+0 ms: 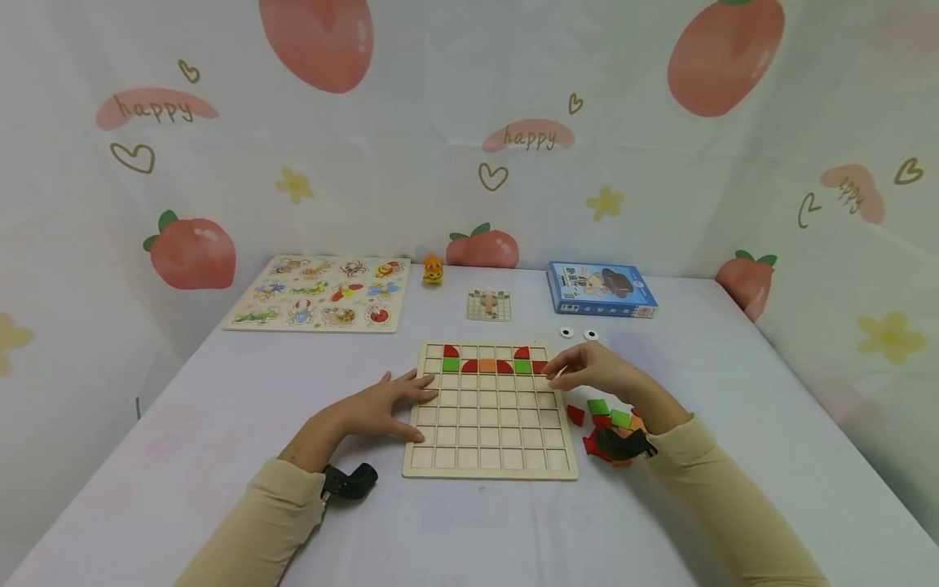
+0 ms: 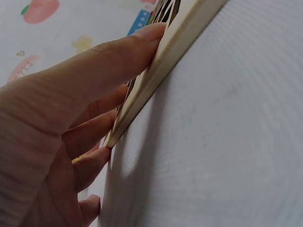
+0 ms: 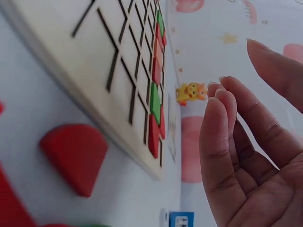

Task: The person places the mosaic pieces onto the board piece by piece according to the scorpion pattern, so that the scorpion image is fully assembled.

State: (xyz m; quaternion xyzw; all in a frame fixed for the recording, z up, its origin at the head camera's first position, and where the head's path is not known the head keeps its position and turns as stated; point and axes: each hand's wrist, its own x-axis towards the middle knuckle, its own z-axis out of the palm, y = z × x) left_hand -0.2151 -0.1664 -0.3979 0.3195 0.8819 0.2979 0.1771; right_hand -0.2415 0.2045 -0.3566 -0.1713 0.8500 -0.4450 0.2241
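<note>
A wooden grid board (image 1: 489,461) lies flat, with red, green and orange tiles in its two far rows. My left hand (image 1: 377,408) rests on the board's left edge, thumb and fingers spread. In the left wrist view the thumb (image 2: 113,61) lies along the wooden edge. At the far right corner hovers my right hand (image 1: 597,367), beside a red quarter-round tile (image 1: 539,368) in the last column. Nothing shows between its thumb and loosely bent fingers (image 3: 218,137) in the right wrist view. Another red quarter-round tile (image 3: 75,153) lies just off the board.
Loose red, green (image 1: 598,407) and orange tiles lie right of the board, partly under the right wrist. Behind it are two eye discs (image 1: 566,333), a pattern card (image 1: 489,306), a blue box (image 1: 601,289), an orange toy figure (image 1: 433,270) and an insect picture board (image 1: 319,293).
</note>
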